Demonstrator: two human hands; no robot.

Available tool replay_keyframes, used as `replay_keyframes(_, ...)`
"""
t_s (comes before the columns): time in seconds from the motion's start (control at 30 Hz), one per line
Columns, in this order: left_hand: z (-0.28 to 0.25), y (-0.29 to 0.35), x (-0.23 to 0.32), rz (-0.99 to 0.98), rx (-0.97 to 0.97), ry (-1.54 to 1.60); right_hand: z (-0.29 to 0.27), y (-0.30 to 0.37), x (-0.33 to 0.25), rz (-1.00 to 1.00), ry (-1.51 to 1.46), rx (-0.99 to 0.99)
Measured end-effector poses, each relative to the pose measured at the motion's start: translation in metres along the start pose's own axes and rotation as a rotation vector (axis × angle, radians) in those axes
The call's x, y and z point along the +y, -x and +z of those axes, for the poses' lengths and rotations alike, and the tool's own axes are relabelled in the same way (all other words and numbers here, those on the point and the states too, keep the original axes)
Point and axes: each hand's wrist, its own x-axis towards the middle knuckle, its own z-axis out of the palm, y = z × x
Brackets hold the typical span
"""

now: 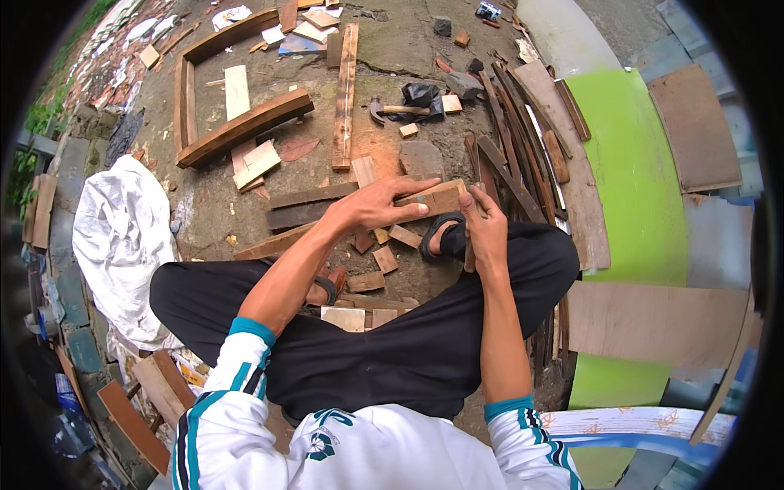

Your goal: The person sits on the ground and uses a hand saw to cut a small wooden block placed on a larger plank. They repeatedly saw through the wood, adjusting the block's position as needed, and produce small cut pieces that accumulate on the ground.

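Observation:
My left hand [377, 204] grips a long wooden bar [445, 196], its index finger stretched along the top and its thumb along the near side. The bar slants from the lower left up to the right, passing under my left forearm. My right hand [487, 227] is at the bar's right end, thumb against the end and fingers closed round a thin wooden strip [469, 260]. Part of that strip is hidden by the fingers. Small wood offcuts [385, 260] lie on the ground between my feet, below the bar.
Ahead lie a hammer [404, 109] beside a black plastic bag [425, 96], an upright-lying plank [345, 98] and a wooden frame [245, 126]. Dark wood strips [523, 139] are heaped at the right, by a green board [629, 180]. A white sack [122, 237] lies left.

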Motion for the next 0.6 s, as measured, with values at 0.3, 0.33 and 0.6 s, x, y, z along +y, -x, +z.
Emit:
replay_keyframes(0.3,0.012,0.017,-0.02,0.126,0.05,-0.076,0.01,0.01,-0.01,0.101,-0.175,-0.029)
replay_keyframes(0.33,0.01,0.022,-0.025,0.076,0.03,-0.133,0.01,0.01,-0.008,0.097,-0.164,-0.009)
replay_keyframes(0.6,0.009,0.073,-0.085,-0.056,0.134,-0.332,0.013,0.008,-0.007,0.078,-0.143,0.021)
